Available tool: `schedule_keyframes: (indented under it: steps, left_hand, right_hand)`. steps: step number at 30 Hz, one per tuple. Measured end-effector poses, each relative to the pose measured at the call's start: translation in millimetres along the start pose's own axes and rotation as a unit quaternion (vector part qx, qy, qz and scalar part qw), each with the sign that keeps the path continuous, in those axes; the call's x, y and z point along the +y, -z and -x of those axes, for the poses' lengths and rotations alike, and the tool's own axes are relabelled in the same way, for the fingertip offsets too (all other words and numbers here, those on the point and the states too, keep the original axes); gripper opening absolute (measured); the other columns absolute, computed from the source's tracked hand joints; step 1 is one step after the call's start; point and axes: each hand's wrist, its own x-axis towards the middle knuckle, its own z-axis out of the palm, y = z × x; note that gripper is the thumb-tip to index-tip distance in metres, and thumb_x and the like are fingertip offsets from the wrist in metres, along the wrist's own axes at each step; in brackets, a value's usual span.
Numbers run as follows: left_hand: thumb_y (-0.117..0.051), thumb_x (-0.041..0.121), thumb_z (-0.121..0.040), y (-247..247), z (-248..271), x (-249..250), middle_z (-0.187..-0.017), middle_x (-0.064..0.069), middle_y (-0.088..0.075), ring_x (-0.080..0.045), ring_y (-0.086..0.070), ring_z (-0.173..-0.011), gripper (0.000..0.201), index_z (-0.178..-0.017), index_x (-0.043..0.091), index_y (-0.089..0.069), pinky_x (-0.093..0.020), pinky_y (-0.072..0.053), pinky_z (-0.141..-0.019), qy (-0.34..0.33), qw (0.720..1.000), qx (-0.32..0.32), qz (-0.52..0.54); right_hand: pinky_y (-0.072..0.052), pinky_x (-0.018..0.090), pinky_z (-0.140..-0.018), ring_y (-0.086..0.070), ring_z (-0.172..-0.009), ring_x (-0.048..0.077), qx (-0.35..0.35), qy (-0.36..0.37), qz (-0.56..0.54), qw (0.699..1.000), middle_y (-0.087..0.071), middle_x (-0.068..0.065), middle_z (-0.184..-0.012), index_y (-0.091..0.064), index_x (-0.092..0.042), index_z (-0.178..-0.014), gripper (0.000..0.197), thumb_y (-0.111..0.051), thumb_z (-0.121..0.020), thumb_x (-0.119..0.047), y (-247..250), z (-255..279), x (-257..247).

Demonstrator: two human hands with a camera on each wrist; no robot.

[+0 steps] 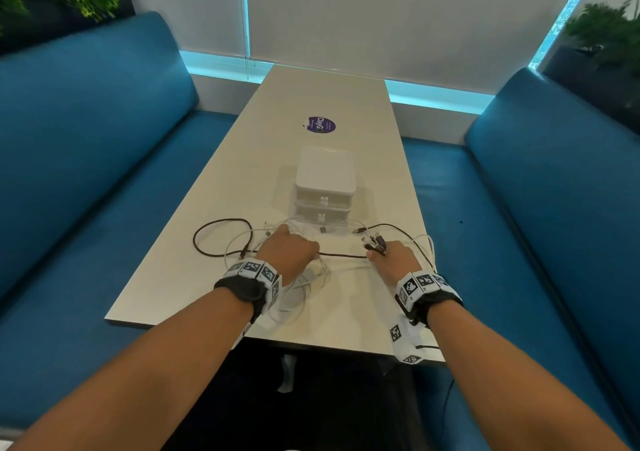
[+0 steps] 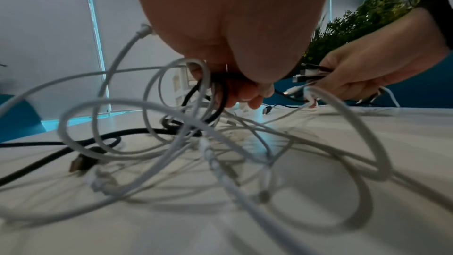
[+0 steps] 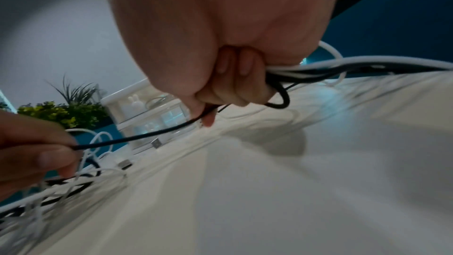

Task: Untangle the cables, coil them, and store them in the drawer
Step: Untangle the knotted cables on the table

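Note:
A tangle of white cables [image 1: 304,287] and a black cable [image 1: 221,239] lies on the near part of the table [image 1: 346,326]. My left hand [image 1: 289,253] grips looped white and black cables [image 2: 210,92] above the tangle. My right hand [image 1: 393,260] holds a bundle of cable ends, with several plugs [image 1: 375,242] sticking out of the fist. A taut black cable [image 1: 343,255] runs between both hands, also visible in the right wrist view as a black cable [image 3: 137,137]. A small white two-drawer box [image 1: 325,187] stands just behind the cables, both drawers closed.
Blue benches [image 1: 86,173] flank the narrow table on both sides. A purple sticker [image 1: 321,124] sits farther along the tabletop. Plants [image 1: 609,34] stand behind the benches. Loose plugs [image 1: 323,230] lie in front of the drawer box.

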Motion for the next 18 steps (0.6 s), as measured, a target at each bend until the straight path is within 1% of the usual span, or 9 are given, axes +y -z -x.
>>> schedule_keyframes:
  steps: [3, 5, 7, 9, 12, 13, 15, 16, 18]
  left_hand:
    - [-0.042, 0.019, -0.105, 2, -3, 13, -0.097, -0.005, -0.07, -0.03, -0.058, -0.089, 0.021, -0.119, 0.021, -0.058, -0.036, -0.033, -0.088, 0.003, 1.0, -0.021, 0.014]
    - [-0.042, 0.022, -0.105, 3, -5, 21, -0.096, -0.008, -0.069, -0.032, -0.06, -0.089, 0.02, -0.115, 0.018, -0.059, -0.039, -0.035, -0.093, 0.0, 1.0, -0.029, 0.008]
    - [-0.041, 0.027, -0.105, 4, -8, 28, -0.092, -0.009, -0.068, -0.034, -0.06, -0.087, 0.022, -0.11, 0.015, -0.059, -0.042, -0.039, -0.096, 0.001, 1.0, -0.023, 0.007]
    - [-0.041, 0.029, -0.105, 7, -9, 34, -0.091, -0.009, -0.068, -0.033, -0.062, -0.085, 0.022, -0.107, 0.015, -0.058, -0.042, -0.038, -0.095, 0.003, 1.0, -0.02, 0.015]
    - [-0.044, 0.026, -0.103, 9, -11, 39, -0.095, -0.004, -0.07, -0.028, -0.064, -0.09, 0.019, -0.116, 0.02, -0.055, -0.041, -0.035, -0.094, -0.005, 0.999, -0.005, 0.037]
    - [-0.044, 0.025, -0.102, 11, -11, 39, -0.096, -0.001, -0.07, -0.026, -0.064, -0.091, 0.02, -0.118, 0.021, -0.055, -0.041, -0.034, -0.094, -0.006, 0.999, -0.003, 0.04]
    - [-0.043, 0.023, -0.102, 9, -12, 40, -0.095, 0.0, -0.069, -0.025, -0.064, -0.091, 0.019, -0.118, 0.023, -0.054, -0.04, -0.033, -0.094, -0.005, 0.999, -0.008, 0.047]
    - [-0.043, 0.022, -0.102, 8, -12, 39, -0.094, 0.0, -0.068, -0.026, -0.064, -0.091, 0.018, -0.117, 0.023, -0.054, -0.04, -0.033, -0.095, -0.004, 0.999, -0.02, 0.05]
    - [-0.042, 0.024, -0.103, 4, -11, 35, -0.087, -0.001, -0.063, -0.029, -0.061, -0.092, 0.016, -0.113, 0.021, -0.054, -0.041, -0.035, -0.097, 0.003, 0.998, -0.035, 0.057]
  right_hand:
    - [-0.039, 0.03, -0.071, -0.062, -0.099, 0.036, 0.047, 0.01, -0.019, 0.999, -0.067, 0.016, -0.103, -0.063, -0.007, -0.111, 0.032, -0.046, -0.101, -0.032, -3, 2, -13]
    - [-0.038, 0.031, -0.071, -0.061, -0.099, 0.037, 0.061, 0.034, -0.045, 0.997, -0.067, 0.018, -0.102, -0.063, -0.006, -0.108, 0.032, -0.043, -0.102, -0.03, -6, 8, -21]
    - [-0.036, 0.031, -0.069, -0.061, -0.094, 0.036, 0.054, 0.069, -0.069, 0.994, -0.067, 0.017, -0.095, -0.063, -0.008, -0.1, 0.029, -0.043, -0.103, -0.029, -11, 14, -30]
    - [-0.036, 0.032, -0.068, -0.06, -0.087, 0.033, 0.024, 0.095, -0.095, 0.991, -0.063, 0.01, -0.082, -0.06, -0.014, -0.088, 0.026, -0.045, -0.102, -0.03, -15, 19, -38]
    - [-0.038, 0.031, -0.064, -0.057, -0.071, 0.022, -0.063, 0.105, -0.135, 0.983, -0.057, -0.003, -0.068, -0.06, -0.02, -0.082, 0.028, -0.044, -0.102, -0.031, -19, 21, -41]
    - [-0.037, 0.029, -0.06, -0.053, -0.063, 0.018, -0.086, 0.094, -0.146, 0.981, -0.054, -0.004, -0.064, -0.059, -0.021, -0.08, 0.03, -0.043, -0.103, -0.031, -20, 21, -39]
    - [-0.036, 0.026, -0.054, -0.045, -0.052, 0.017, -0.119, 0.057, -0.177, 0.975, -0.048, -0.002, -0.059, -0.059, -0.021, -0.076, 0.033, -0.043, -0.103, -0.031, -21, 21, -36]
    - [-0.036, 0.027, -0.054, -0.043, -0.051, 0.018, -0.131, 0.046, -0.183, 0.973, -0.047, 0.0, -0.059, -0.06, -0.02, -0.076, 0.033, -0.044, -0.102, -0.033, -22, 21, -34]
    - [-0.038, 0.029, -0.057, -0.046, -0.053, 0.018, -0.141, 0.046, -0.158, 0.976, -0.05, 0.0, -0.06, -0.063, -0.019, -0.078, 0.033, -0.046, -0.101, -0.036, -22, 21, -31]
